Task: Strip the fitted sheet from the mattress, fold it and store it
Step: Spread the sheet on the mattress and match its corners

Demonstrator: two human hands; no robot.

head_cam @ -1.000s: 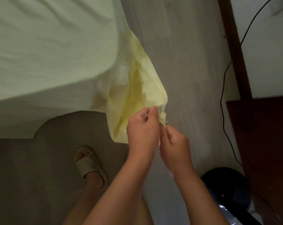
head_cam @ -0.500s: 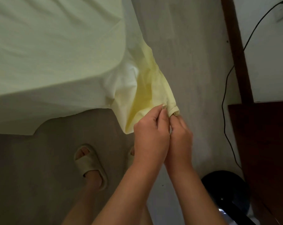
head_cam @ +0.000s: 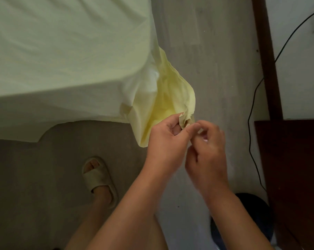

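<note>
fitted sheet (head_cam: 170, 98) corner hangs loose off the mattress (head_cam: 149, 77). left hand (head_cam: 167, 141) pinches its bunched hem; right hand (head_cam: 208, 150) is curled just beside it, blurred, so can't tell its grip. best to get both hands firm on the hem, then peel along the edge.
</note>
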